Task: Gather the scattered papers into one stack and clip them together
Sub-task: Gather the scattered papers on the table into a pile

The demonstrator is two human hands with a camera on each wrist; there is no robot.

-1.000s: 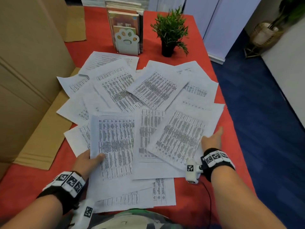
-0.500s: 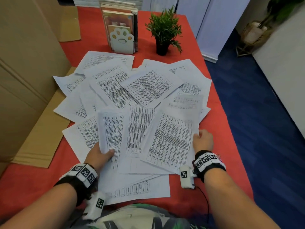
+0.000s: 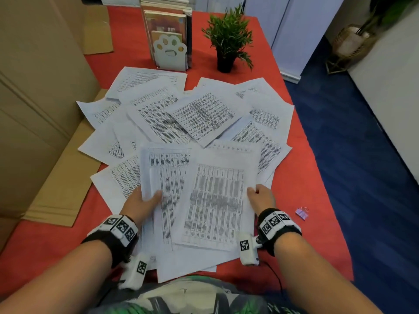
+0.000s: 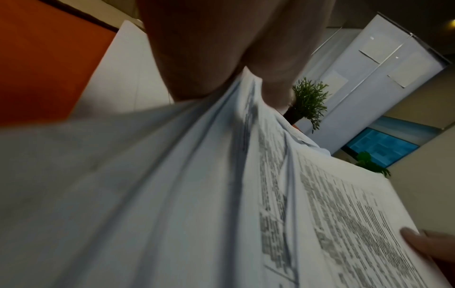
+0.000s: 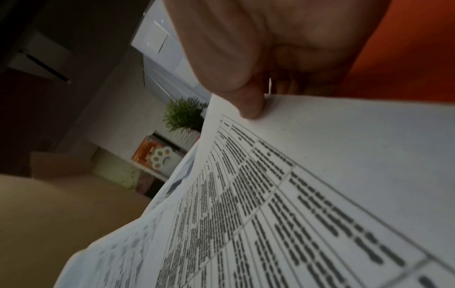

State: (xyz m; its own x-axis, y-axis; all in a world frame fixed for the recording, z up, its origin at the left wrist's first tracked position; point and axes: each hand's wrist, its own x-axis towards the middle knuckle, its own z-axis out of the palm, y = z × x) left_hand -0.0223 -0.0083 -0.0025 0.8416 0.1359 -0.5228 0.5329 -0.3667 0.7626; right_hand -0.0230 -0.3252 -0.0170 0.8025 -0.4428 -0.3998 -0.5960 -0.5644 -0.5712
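- Task status: early stage. Only the nearest sheets are drawn together into a loose bundle [image 3: 204, 200] at the near edge of the table; their edges are not aligned.
- Left hand [image 3: 141, 201]: grips the left side of the bundle, thumb on top of the sheets. The left wrist view shows the sheets bunched and creased under the thumb [image 4: 275, 78].
- Right hand [image 3: 260, 196]: pinches the right edge of the top sheet, thumb on the printed face. The right wrist view confirms the thumb [image 5: 248, 103] pressed onto the paper; the fingers underneath are mostly hidden.
- Remaining papers [image 3: 181, 116]: a wide overlapping fan of printed sheets lies flat beyond the bundle, reaching from the left cardboard towards the right table edge. These are not yet collected.
- Clip [image 3: 302, 211]: a small purple binder clip lies on the cloth to the right of the right wrist, apart from all sheets and untouched.
- Work left, as judged: collect the far sheets, square the stack, fetch the clip and fasten it.
- Surface: a table under a red cloth [image 3: 306, 177].
- Far end of the table: a paw-shaped bookend [image 3: 170, 51] holding upright books, and just beside it a small potted plant [image 3: 229, 39].
- Left side: flattened cardboard [image 3: 61, 177] lies partly under the sheets, against large cardboard panels.
- Room: blue carpet [image 3: 362, 177] to the right, white cabinets behind the table, a woven basket in the far corner.
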